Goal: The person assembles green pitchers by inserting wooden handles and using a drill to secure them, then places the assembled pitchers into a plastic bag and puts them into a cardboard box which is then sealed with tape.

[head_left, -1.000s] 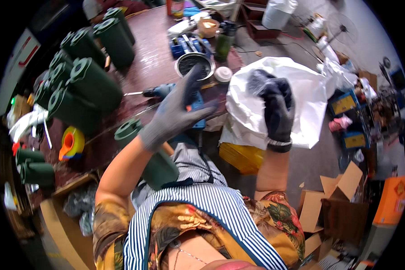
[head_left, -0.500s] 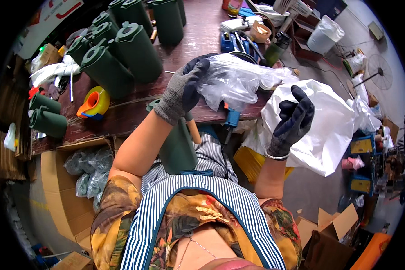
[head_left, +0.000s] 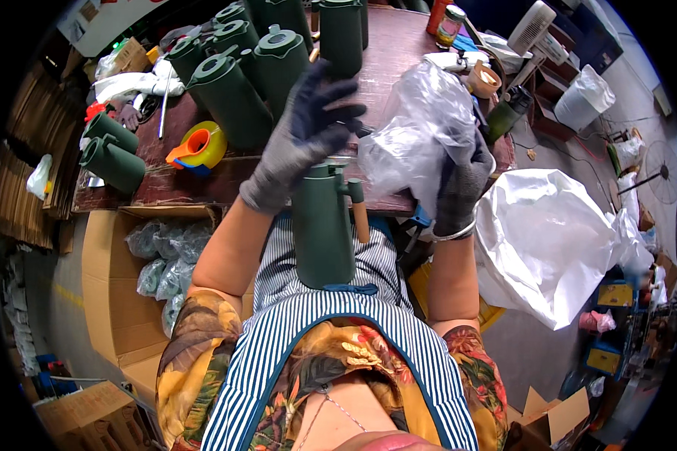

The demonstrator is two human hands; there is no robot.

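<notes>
My gloved left hand [head_left: 308,135] is raised above the table's near edge, fingers spread and holding nothing. My gloved right hand [head_left: 462,184] grips a crumpled clear plastic bag [head_left: 421,124], which hangs over the table; its fingertips are partly hidden behind the film. A dark green jug [head_left: 322,233] with a wooden handle stands upright at my lap, against the striped apron, below my left hand. Neither hand touches it. More green jugs [head_left: 229,101] with lids stand in a group on the table, beyond my left hand.
A yellow tape roll with an orange core [head_left: 203,146] lies on the dark red table [head_left: 387,37]. At left below, an open carton [head_left: 101,286] holds several bagged things. A large white sack [head_left: 545,240] stands open at right. A fan [head_left: 534,30] and a glass jar [head_left: 450,26] are at the back.
The plastic bag has passed from my left hand to my right hand. My left hand has let go and opened. The view has shifted, so the table's things appear farther right.
</notes>
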